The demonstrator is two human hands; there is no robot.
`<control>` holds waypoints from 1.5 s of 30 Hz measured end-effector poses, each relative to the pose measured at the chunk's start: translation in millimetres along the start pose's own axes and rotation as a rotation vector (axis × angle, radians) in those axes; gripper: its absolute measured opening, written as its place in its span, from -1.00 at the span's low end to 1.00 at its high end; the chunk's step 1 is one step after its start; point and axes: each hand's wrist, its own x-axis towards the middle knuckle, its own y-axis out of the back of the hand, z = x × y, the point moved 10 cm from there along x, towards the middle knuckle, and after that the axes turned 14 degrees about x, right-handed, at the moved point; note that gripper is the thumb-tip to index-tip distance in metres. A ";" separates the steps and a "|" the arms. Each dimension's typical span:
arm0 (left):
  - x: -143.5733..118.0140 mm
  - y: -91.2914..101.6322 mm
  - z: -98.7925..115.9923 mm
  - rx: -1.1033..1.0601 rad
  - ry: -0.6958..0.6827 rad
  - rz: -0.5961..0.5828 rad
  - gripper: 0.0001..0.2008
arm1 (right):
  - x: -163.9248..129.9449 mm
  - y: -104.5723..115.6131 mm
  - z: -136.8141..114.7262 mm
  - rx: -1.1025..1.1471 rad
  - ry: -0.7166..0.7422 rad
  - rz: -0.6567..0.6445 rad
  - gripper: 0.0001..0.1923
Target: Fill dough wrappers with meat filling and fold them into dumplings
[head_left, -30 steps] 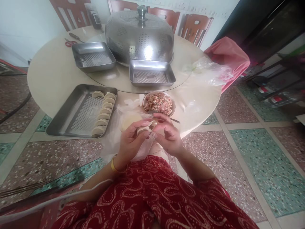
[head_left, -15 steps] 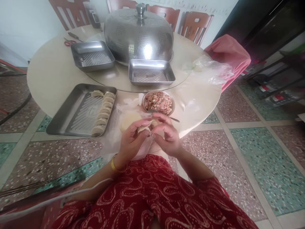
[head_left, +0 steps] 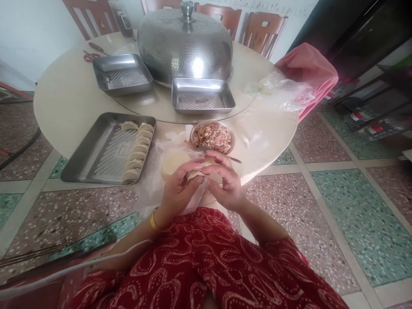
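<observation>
Head view: left hand (head_left: 176,189) and right hand (head_left: 225,182) meet at the worktop's (head_left: 64,98) near edge, fingers closed on one dumpling (head_left: 195,173), pinching its seam; filling bowl (head_left: 213,137) just beyond, within reach; finished dumplings line the tray (head_left: 96,159) at left.

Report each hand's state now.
Left hand: closed on the dumpling, pinching its edge.
Right hand: closed on the same dumpling from the other side.
</observation>
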 end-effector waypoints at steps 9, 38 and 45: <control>-0.7 -2.1 -2.9 -0.030 0.001 -0.012 -0.76 | -0.1 -2.6 -5.8 0.051 0.045 -0.035 -0.78; 1.8 -8.1 6.3 -0.018 -0.002 -0.059 -0.76 | 1.3 11.6 -10.3 0.013 0.054 -0.033 -0.68; 2.4 -10.0 5.7 -0.045 -0.013 -0.056 -0.75 | 0.1 10.2 -10.8 -0.014 0.044 -0.016 -0.78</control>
